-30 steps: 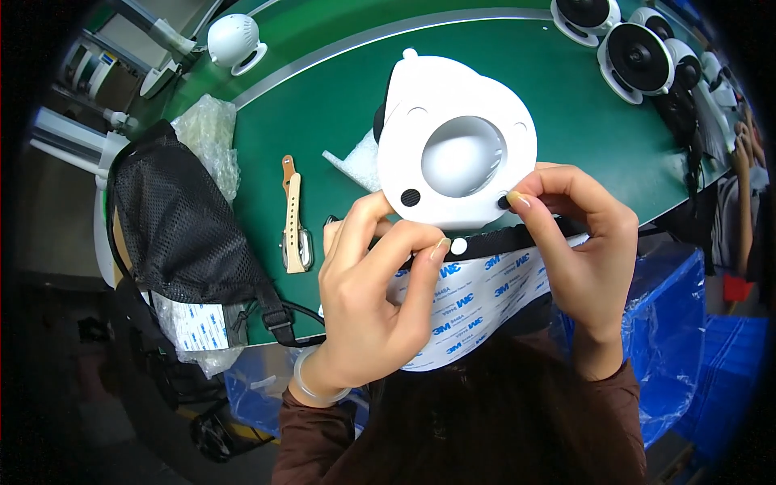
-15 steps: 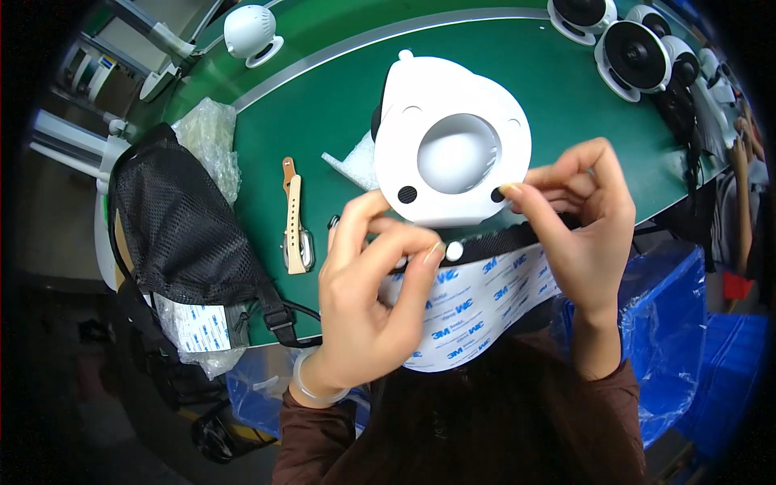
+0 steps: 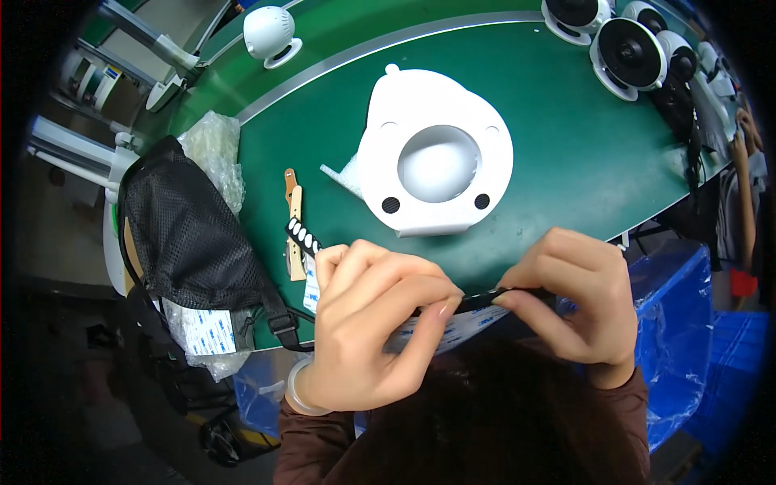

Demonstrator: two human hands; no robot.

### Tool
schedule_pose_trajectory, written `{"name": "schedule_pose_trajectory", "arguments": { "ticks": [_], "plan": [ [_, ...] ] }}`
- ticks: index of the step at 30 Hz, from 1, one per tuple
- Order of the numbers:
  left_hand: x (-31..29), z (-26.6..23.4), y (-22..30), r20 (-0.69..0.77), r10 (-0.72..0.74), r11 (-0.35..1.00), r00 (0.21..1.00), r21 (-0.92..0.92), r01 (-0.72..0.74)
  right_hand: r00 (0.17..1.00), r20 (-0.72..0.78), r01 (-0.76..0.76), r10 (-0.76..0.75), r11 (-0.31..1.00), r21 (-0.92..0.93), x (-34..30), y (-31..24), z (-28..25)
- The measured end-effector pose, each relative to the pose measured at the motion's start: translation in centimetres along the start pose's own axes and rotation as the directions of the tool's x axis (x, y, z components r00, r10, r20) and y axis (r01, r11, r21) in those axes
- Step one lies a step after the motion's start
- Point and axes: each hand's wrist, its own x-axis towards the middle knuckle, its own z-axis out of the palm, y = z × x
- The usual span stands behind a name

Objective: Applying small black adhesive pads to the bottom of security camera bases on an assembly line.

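Low in front of me, my left hand (image 3: 380, 323) and my right hand (image 3: 578, 299) pinch a black adhesive-backed strip (image 3: 478, 301) between thumbs and fingertips. Its white backing paper (image 3: 457, 330) with blue print hangs below, mostly hidden by my hands and hair. Left of my left hand, an end of the strip (image 3: 303, 234) shows a row of white ovals. Beyond my hands, a white housing (image 3: 495, 158) with a large round opening lies on the table. Two black round pads, a left one (image 3: 391, 205) and a right one (image 3: 482, 201), sit at its near corners, untouched.
On the green table (image 3: 566, 145), a watch strap (image 3: 296, 202) lies left, beside a black mesh bag (image 3: 186, 226) and bubble wrap (image 3: 214, 153). White round devices stand far right (image 3: 630, 55) and far left (image 3: 271, 34). A blue plastic-lined bin (image 3: 675, 323) is at right.
My right hand has left the housing's right black pad and come down to grip the strip. Both hands have moved nearer, and the strip has turned more edge-on.
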Motion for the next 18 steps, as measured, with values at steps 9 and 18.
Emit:
{"name": "schedule_pose_trajectory", "arguments": {
  "ticks": [9,18],
  "plan": [
    [0.6,0.8,0.0,-0.014,0.014,1.000,1.000,0.022,-0.014,0.979,-0.171,0.117,-0.110,0.993,0.031,0.1,-0.2,1.3],
    [0.6,0.8,0.2,-0.063,0.018,0.997,0.998,0.072,-0.013,0.942,-0.283,0.188,-0.182,0.982,-0.007,0.1,-0.2,2.0]
  ]
}}
